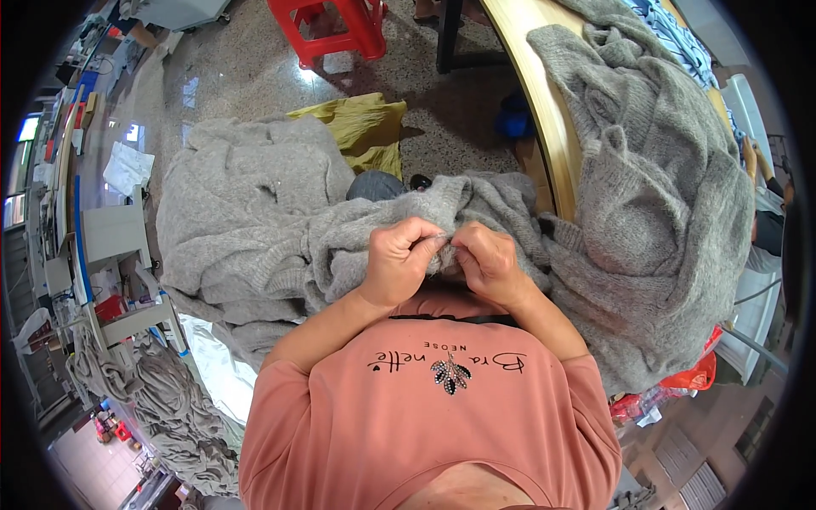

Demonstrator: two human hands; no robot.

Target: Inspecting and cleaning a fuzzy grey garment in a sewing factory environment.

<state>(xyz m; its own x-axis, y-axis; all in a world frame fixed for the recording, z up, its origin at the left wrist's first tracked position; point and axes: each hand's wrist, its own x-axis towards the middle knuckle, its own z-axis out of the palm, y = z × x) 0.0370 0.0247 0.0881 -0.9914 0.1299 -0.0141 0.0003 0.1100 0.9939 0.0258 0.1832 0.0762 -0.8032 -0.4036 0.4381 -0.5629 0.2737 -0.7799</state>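
The grey knit point(357, 234) lies across the person's lap, bunched up close so a small spot is easy to see. The left hand point(398, 259) and right hand point(486, 262) both pinch it there. Right of the knit, more grey knitwear point(654, 195) hangs over the table point(544, 102); a red stool point(336, 25) stands beyond.

Knit garment point(357, 229) on lap btwn both hands, stool point(336, 30) beyond, table point(544, 110) right

My fingertips point(438, 245) buried in grey knit point(357, 234); whatever they pinch too small to tell; red stool point(331, 30) cut by top edge.
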